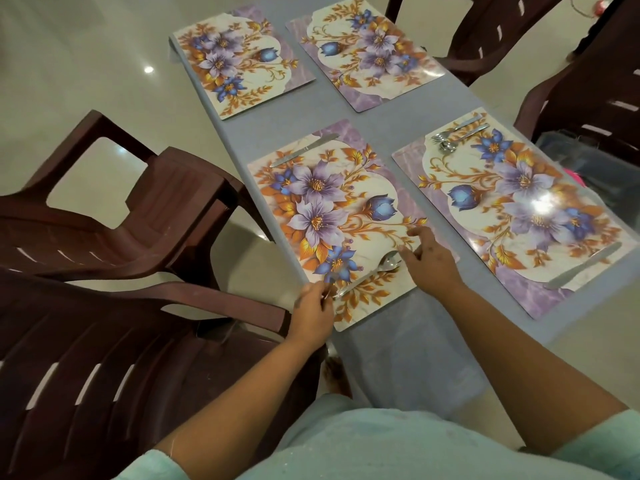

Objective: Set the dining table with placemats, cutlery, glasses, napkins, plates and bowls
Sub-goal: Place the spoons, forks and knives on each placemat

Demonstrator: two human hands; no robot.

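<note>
Four placemats (341,216), two knives (304,150)

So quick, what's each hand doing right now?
Left hand: pinches the handle end of the spoon.
Right hand: open, fingertips touching the spoon's bowl, gripping nothing.

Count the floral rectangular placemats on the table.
4: far-left floral placemat, far-right one, near-left one under both hands, near-right one. None seems hidden.
</note>
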